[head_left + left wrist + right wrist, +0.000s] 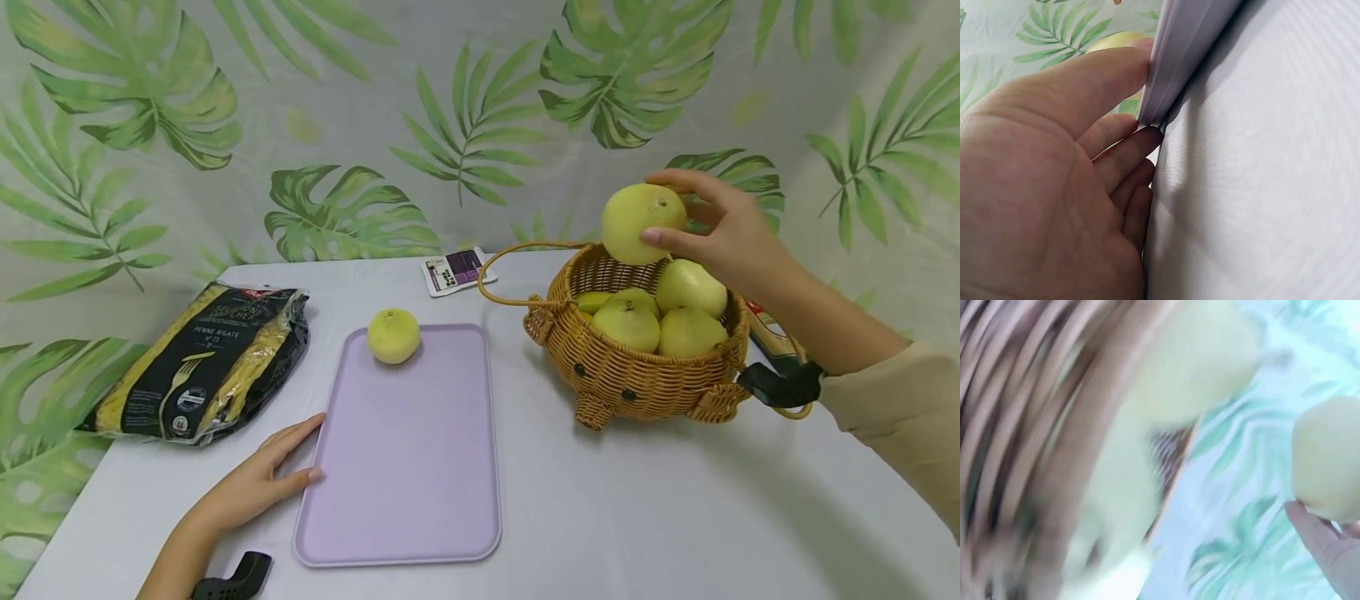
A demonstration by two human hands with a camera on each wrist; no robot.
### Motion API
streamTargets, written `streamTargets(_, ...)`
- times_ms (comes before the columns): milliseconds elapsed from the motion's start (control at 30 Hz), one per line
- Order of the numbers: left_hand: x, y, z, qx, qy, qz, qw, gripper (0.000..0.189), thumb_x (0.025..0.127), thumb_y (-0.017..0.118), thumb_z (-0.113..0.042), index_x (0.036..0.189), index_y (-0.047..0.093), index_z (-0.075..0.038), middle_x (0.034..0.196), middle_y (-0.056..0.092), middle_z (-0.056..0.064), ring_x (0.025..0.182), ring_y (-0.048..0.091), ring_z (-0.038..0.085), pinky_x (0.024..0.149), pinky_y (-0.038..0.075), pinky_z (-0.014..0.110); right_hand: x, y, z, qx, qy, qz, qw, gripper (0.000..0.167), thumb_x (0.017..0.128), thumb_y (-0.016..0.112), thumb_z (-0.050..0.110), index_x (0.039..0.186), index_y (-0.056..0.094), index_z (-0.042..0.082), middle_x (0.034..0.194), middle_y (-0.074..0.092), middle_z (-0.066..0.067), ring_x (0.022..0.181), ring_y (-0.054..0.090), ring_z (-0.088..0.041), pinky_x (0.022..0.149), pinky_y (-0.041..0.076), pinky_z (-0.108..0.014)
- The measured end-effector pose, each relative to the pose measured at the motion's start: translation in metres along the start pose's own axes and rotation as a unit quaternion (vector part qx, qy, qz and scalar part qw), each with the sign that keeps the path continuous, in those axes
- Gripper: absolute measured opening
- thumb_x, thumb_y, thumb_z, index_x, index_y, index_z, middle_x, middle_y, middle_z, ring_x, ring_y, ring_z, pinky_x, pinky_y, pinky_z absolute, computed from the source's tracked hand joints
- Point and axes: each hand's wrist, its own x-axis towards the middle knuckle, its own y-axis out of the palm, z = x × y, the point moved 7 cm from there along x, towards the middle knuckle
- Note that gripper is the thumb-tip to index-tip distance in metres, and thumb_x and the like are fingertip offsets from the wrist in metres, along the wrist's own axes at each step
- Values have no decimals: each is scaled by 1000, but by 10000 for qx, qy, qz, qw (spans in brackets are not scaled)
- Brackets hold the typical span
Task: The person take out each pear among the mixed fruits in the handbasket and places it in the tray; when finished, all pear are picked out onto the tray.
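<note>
My right hand [723, 229] grips a round yellow-green pear [637, 221] between thumb and fingers, held in the air over the back of the wicker basket [645, 383]. In the right wrist view that pear [1329, 459] shows at the right edge, with fingertips under it. Several similar pears [628, 325] lie in the basket, which has an animal face. My left hand [258, 479] touches the left rim of the lilac tray [412, 467], fingers extended; the left wrist view shows the thumb at the rim. One pear [393, 336] sits at the tray's far left corner.
A bag of penne [206, 362] lies at the left of the white-covered table. Behind the tray lies a small white and purple packet [457, 271]. The basket's handle [491, 283] sticks out leftward. A partly hidden package [772, 333] lies beyond the basket's right side.
</note>
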Motion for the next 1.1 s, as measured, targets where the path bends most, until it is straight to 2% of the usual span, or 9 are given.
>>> streamTargets(100, 0, 0, 0, -9, -6, -1, 10000, 69, 84, 63, -31, 143, 27, -22, 140, 28, 16, 127, 19, 39, 94, 17, 65, -7, 16, 20, 1071, -379, -20, 9935, 51, 80, 63, -4, 127, 50, 10, 128, 40, -10, 102, 54, -18, 67, 51, -19)
streamTargets(167, 0, 0, 0, 4, 7, -7, 10000, 69, 84, 63, -31, 143, 27, -22, 140, 28, 16, 127, 19, 39, 94, 17, 64, -13, 30, 30, 1754, -612, 53, 9826, 50, 78, 62, -10, 124, 51, 6, 123, 40, -13, 98, 55, -22, 68, 51, -22)
streamTargets(267, 0, 0, 0, 7, 9, -16, 10000, 69, 84, 63, -31, 143, 28, -21, 140, 28, 16, 127, 19, 38, 94, 17, 64, -19, 55, 41, 2323, -934, 190, 9680, 49, 75, 63, -13, 121, 53, 3, 119, 42, -16, 95, 54, -26, 71, 51, -26)
streamTargets(400, 0, 0, 0, -2, 13, -10, 10000, 69, 84, 63, -30, 143, 28, -21, 140, 28, 17, 127, 19, 38, 94, 17, 64, -23, 94, 45, 2203, -955, 343, 9701, 50, 74, 67, -8, 121, 51, 1, 118, 45, -14, 96, 53, -27, 75, 50, -28)
streamTargets(533, 0, 0, 0, 5, 29, -12, 10000, 69, 84, 63, -30, 143, 28, -20, 140, 28, 17, 127, 19, 39, 94, 17, 64, -23, 139, 36, 2194, -610, 550, 9722, 52, 74, 70, -4, 122, 50, 0, 119, 44, -10, 100, 51, -26, 80, 49, -34)
streamTargets(700, 1, -1, -3, 14, 32, -6, 10000, 69, 84, 63, -30, 143, 28, -20, 140, 28, 18, 127, 19, 39, 94, 17, 64, -23, 188, 22, 1956, -177, 591, 9787, 51, 75, 71, 0, 122, 51, 2, 119, 45, -10, 102, 50, -23, 82, 48, -34)
streamTargets(833, 1, 0, -6, 1, 44, 6, 10000, 69, 84, 63, -29, 142, 28, -19, 140, 29, 18, 127, 20, 40, 94, 17, 64, -18, 213, 13, 1824, 143, 526, 9817, 52, 75, 71, 2, 123, 50, -1, 116, 45, -14, 100, 49, -24, 81, 48, -33)
streamTargets(1100, -1, -1, -11, 0, 91, 3, 10000, 67, 85, 63, -28, 142, 29, -18, 139, 30, 18, 127, 21, 40, 94, 18, 64, 8, 247, -39, 1351, 656, 95, 9886, 55, 73, 76, 18, 123, 54, 13, 114, 45, -8, 101, 45, -19, 83, 44, -33)
